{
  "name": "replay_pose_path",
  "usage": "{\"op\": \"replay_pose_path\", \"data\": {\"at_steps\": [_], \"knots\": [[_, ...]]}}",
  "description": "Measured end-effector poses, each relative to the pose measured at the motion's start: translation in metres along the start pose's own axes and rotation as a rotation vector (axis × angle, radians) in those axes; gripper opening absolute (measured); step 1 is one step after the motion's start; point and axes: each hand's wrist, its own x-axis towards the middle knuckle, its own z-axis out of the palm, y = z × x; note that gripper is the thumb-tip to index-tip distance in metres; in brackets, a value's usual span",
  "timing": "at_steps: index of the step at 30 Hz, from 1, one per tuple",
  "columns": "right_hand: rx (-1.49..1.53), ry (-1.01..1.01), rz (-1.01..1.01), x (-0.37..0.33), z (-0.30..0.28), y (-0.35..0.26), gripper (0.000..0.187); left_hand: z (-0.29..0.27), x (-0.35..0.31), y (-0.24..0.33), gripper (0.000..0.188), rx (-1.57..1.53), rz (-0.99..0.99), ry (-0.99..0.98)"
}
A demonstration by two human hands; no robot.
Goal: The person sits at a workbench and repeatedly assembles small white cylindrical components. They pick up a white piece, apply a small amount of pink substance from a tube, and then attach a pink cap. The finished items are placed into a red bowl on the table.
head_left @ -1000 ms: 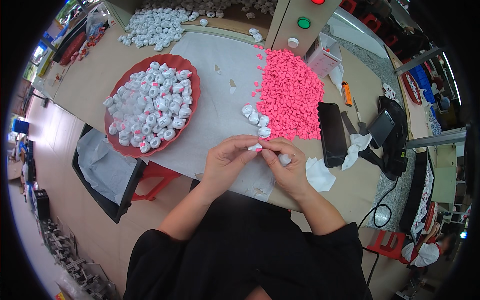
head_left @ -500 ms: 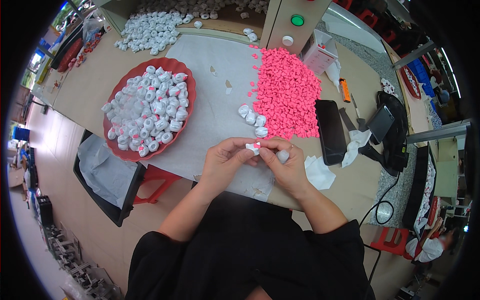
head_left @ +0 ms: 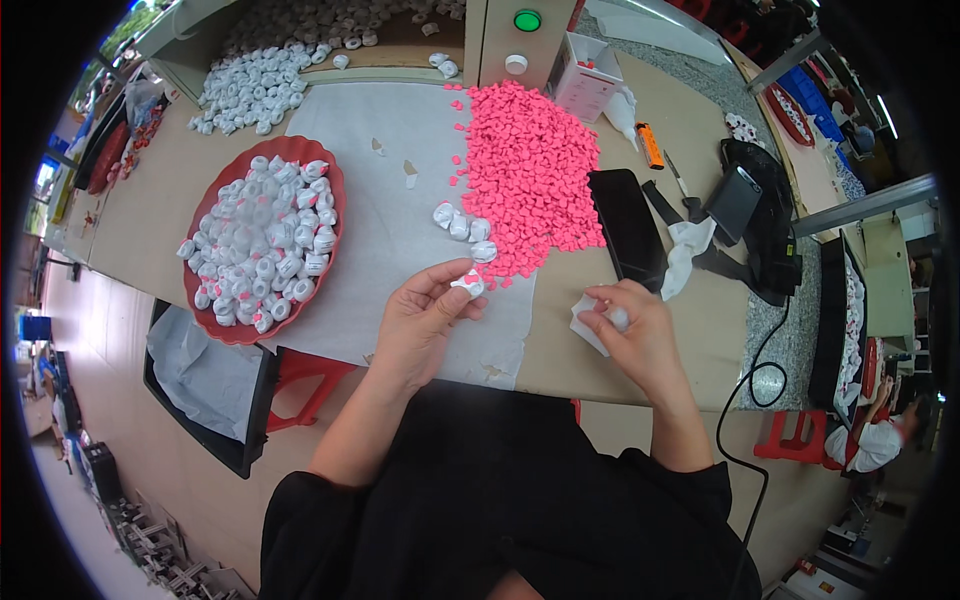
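While pinching a small white piece with a pink patch in the left hand, also have a white sheet gripped in the right hand. Have the hands apart, clamped on those. Can see a pale lump by the right palm too, can't tell what. Just past the left hand, seeing four white wrapped pieces on the worktop beside a big spread of pink bits. Have a red scalloped bowl off left, heaped with white pieces. Way back, spotting loads of white ones by a cabinet.
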Motion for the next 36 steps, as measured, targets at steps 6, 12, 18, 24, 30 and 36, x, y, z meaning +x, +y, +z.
{"op": "replay_pose_path", "data": {"at_steps": [6, 12, 18, 24, 30, 36], "knots": [[-0.152, -0.021, -0.062, -0.013, 0.009, 0.002, 0.014, 0.013, -0.006, -0.003, 0.026, -0.141, -0.082, -0.007], [0.521, -0.202, 0.077, -0.008, 0.006, -0.018, 0.010, 0.010, -0.007, -0.004, 0.025, -0.150, -0.102, -0.062], [0.994, -0.313, 0.210, 0.000, 0.042, -0.030, 0.015, 0.015, -0.012, 0.000, 0.027, -0.082, -0.119, -0.049], [1.136, -0.233, 0.308, 0.000, 0.062, -0.029, 0.015, 0.013, -0.014, -0.004, 0.025, 0.020, -0.077, -0.008], [1.101, -0.250, 0.205, -0.002, 0.062, -0.026, 0.015, 0.017, -0.014, -0.005, 0.023, 0.068, -0.039, -0.016], [1.146, -0.192, 0.235, 0.000, 0.065, -0.029, 0.012, 0.016, -0.014, -0.005, 0.022, 0.091, -0.046, -0.026]]}}
